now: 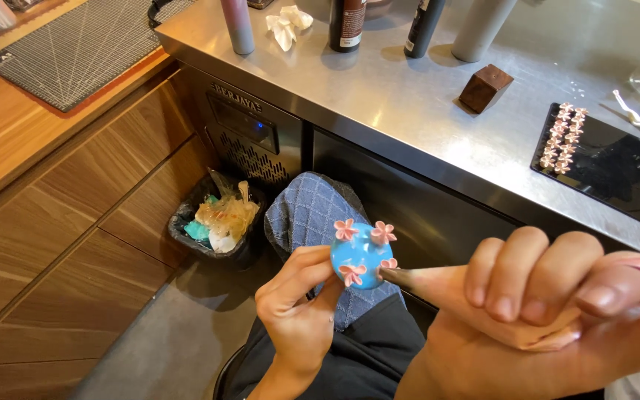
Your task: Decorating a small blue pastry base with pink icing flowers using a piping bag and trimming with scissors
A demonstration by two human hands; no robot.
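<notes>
I see the steel counter [409,111] running across twelve to three o'clock, carrying a black tray [616,178] with rows of small pink flowers [564,137]. At nine o'clock sits a bin [216,222] on the floor. My right hand [550,304] at four o'clock is clenched around a piping bag [438,285], its tip touching the blue ball [361,255]. My left hand [298,311] pinches that flower-studded ball at centre, fingers [301,267] grasping its lower edge.
</notes>
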